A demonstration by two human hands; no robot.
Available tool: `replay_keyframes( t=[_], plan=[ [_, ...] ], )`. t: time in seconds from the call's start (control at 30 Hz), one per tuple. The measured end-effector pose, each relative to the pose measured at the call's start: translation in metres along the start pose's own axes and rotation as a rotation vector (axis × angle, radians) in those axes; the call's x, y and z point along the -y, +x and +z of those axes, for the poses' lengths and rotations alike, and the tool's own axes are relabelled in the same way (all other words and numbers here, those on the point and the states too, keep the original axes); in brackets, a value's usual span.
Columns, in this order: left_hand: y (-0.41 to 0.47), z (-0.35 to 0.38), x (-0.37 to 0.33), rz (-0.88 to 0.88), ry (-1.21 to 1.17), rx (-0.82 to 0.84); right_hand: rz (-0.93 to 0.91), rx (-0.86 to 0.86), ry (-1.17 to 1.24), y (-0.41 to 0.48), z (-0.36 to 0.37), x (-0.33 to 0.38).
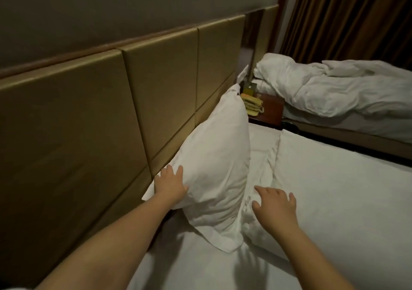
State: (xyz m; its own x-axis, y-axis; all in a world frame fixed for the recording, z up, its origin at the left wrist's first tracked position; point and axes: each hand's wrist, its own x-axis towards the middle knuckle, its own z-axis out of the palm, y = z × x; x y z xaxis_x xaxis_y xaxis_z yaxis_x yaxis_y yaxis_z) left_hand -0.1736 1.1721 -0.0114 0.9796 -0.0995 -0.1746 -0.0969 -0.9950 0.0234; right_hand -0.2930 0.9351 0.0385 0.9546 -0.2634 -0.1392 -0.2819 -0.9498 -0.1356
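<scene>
A white pillow [219, 156] stands on edge on the bed, leaning against the padded tan headboard [93, 120]. My left hand [170, 184] lies flat with straight fingers against the pillow's left face, between pillow and headboard. My right hand [276, 207] hovers or rests with spread fingers on the rumpled fold of the white duvet [334, 189] just right of the pillow's lower end. Neither hand grips anything.
A dark wooden nightstand [270, 109] with a yellow telephone [253, 104] stands beyond the pillow. A second bed with a crumpled white duvet [338, 89] lies at the far right. Brown curtains [356, 17] hang behind it.
</scene>
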Motion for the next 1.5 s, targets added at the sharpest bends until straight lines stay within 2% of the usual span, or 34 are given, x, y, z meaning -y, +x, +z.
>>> replay_keyframes(
  t=[0.17, 0.27, 0.33, 0.4, 0.5, 0.6, 0.7, 0.77, 0.87, 0.9, 1.0, 1.1, 1.2, 1.33, 1.43, 1.5],
  plan=[
    [0.06, 0.008, 0.002, -0.046, -0.254, 0.165, -0.029, 0.031, -0.027, 0.033, 0.004, 0.043],
    [0.075, 0.006, -0.002, -0.149, -0.47, 0.273, -0.032, 0.03, -0.034, 0.048, 0.005, 0.061],
    [0.076, 0.001, -0.015, -0.137, -0.503, 0.297, -0.02, 0.05, -0.001, 0.057, 0.008, 0.068],
    [0.064, -0.013, -0.041, -0.014, -0.586, 0.234, 0.02, 0.093, 0.199, 0.061, 0.008, 0.074],
    [0.028, -0.046, -0.092, 0.214, -0.716, 0.13, 0.183, 0.122, 0.741, 0.065, -0.009, 0.078],
    [-0.018, -0.069, -0.135, 0.393, -0.605, 0.056, 0.384, 0.068, 0.952, 0.066, -0.037, 0.055],
    [-0.058, -0.07, -0.156, 0.443, -0.544, -0.002, 0.48, 0.209, 1.065, 0.044, -0.052, 0.024],
    [-0.087, -0.066, -0.165, 0.426, -0.525, 0.001, 0.531, 0.296, 1.076, 0.023, -0.053, 0.008],
    [-0.143, -0.058, -0.172, 0.437, -0.441, 0.009, 0.497, 0.414, 0.93, -0.01, -0.056, -0.009],
    [-0.156, -0.055, -0.174, 0.44, -0.439, 0.018, 0.442, 0.402, 0.83, -0.017, -0.057, -0.012],
    [-0.22, -0.049, -0.186, 0.442, -0.463, 0.011, 0.212, 0.21, 0.533, -0.069, -0.052, -0.034],
    [-0.284, -0.044, -0.209, 0.469, -0.474, 0.049, 0.089, 0.066, 0.477, -0.132, -0.046, -0.073],
    [-0.331, -0.044, -0.24, 0.582, -0.478, 0.078, 0.078, -0.044, 0.438, -0.184, -0.056, -0.122],
    [-0.363, -0.046, -0.274, 0.712, -0.463, -0.076, 0.089, -0.185, 0.441, -0.237, -0.08, -0.181],
    [-0.357, -0.042, -0.294, 0.713, -0.184, -0.342, 0.084, -0.321, 0.443, -0.262, -0.095, -0.223],
    [-0.344, -0.042, -0.305, 0.658, -0.113, -0.314, 0.094, -0.393, 0.426, -0.273, -0.103, -0.251]
  ],
)
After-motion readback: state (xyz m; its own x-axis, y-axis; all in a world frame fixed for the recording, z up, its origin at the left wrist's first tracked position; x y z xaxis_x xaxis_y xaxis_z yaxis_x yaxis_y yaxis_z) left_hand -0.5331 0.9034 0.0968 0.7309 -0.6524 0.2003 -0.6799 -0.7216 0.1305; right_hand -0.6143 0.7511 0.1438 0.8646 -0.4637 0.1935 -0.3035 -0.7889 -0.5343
